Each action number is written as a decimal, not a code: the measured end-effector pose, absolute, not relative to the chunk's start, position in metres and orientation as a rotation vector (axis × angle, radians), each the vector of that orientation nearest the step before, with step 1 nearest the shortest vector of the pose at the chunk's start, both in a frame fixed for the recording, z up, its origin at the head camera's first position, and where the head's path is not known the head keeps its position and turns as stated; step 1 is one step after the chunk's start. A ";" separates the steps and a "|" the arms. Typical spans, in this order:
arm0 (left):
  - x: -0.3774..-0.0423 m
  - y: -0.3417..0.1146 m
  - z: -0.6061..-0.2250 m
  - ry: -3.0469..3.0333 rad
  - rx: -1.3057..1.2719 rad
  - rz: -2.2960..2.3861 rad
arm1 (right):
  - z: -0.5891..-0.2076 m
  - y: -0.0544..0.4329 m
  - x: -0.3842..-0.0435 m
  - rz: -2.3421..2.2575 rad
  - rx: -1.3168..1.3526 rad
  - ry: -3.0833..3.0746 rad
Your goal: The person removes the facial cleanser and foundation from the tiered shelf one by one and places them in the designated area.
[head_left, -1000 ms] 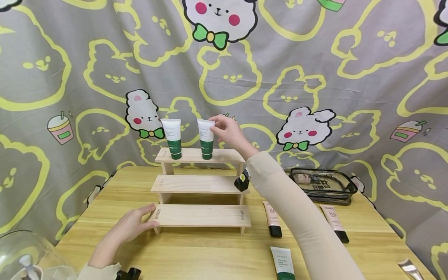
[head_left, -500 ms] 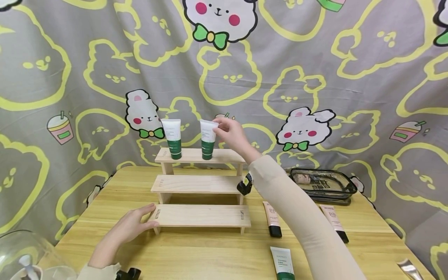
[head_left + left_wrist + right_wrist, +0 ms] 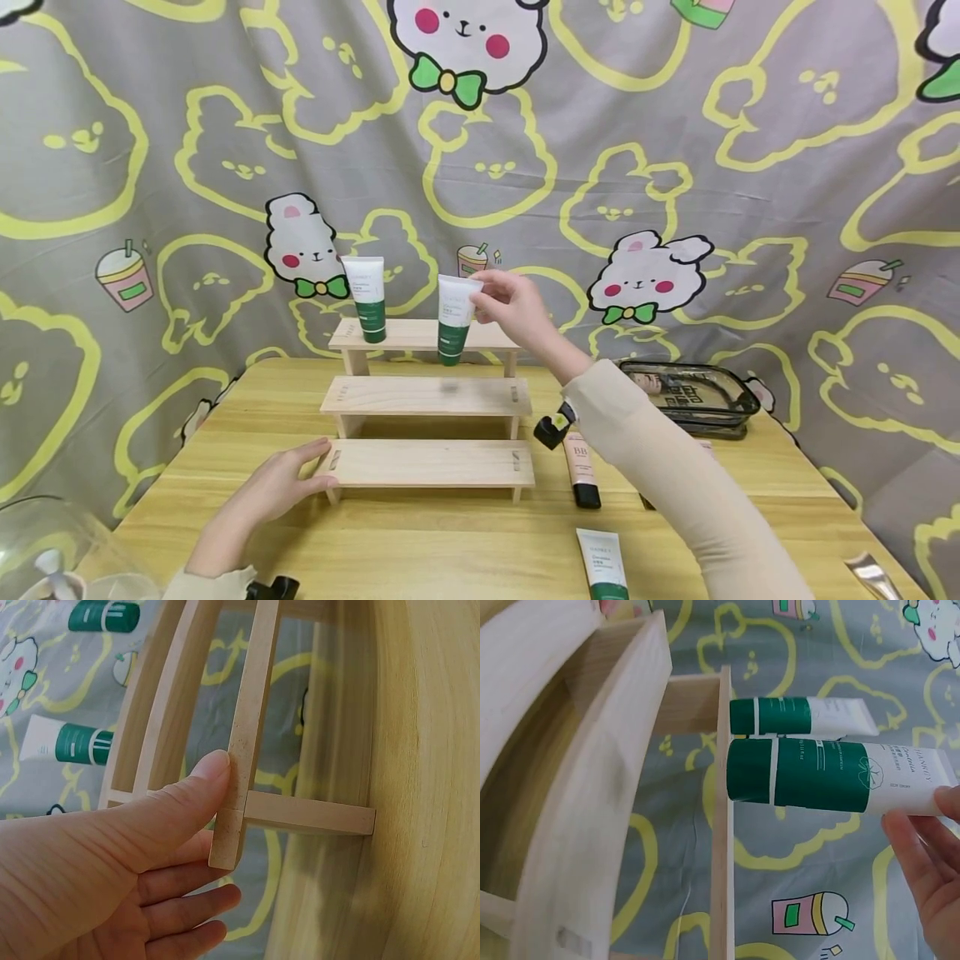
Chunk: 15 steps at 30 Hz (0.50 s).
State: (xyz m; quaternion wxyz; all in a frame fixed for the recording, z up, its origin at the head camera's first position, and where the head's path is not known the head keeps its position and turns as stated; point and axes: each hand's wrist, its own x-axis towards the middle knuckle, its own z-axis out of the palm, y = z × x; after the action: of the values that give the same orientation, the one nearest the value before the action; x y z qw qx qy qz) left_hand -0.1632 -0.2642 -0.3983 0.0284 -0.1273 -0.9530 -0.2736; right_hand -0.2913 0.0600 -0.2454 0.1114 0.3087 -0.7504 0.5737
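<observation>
A white-and-green squeeze tube [image 3: 454,321] is pinched near its flat white end by my right hand [image 3: 517,312]. It tilts slightly in front of the top step of the wooden display stand [image 3: 427,462], green cap downward, with a faint shadow on the middle step. In the right wrist view, thumb and fingers grip the white end of this tube [image 3: 817,776]. A matching squeeze tube [image 3: 367,300] stands cap down at the top step's left. My left hand [image 3: 273,487] holds the left end of the lowest step; the left wrist view shows its thumb [image 3: 202,784] against the board.
Right of the stand, a pink BB cream tube [image 3: 581,471] and another white-and-green tube [image 3: 602,562] lie on the wooden table [image 3: 420,554]. A clear black-edged case [image 3: 690,396] sits at the back right. A transparent dome [image 3: 67,550] stands front left; a patterned curtain hangs behind.
My right hand has lifted the tube off the top step and brought it toward me, slightly right and lower in the head view. The left hand stays on the lowest step.
</observation>
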 end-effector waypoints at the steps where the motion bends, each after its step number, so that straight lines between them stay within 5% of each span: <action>1: -0.163 -0.264 -0.398 -2.941 -0.393 -0.843 | -0.247 0.063 -0.288 1.688 0.913 -2.202; 15: -0.163 -0.265 -0.399 -2.941 -0.401 -0.834 | -0.282 0.120 -0.254 1.795 0.846 -2.270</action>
State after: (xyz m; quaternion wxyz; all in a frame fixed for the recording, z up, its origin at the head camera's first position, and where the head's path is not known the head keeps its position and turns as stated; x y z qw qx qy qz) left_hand -0.1630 -0.2650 -0.3989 0.0294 -0.1301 -0.9535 -0.2704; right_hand -0.2541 0.1197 -0.2823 0.0630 0.2800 -0.7514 0.5941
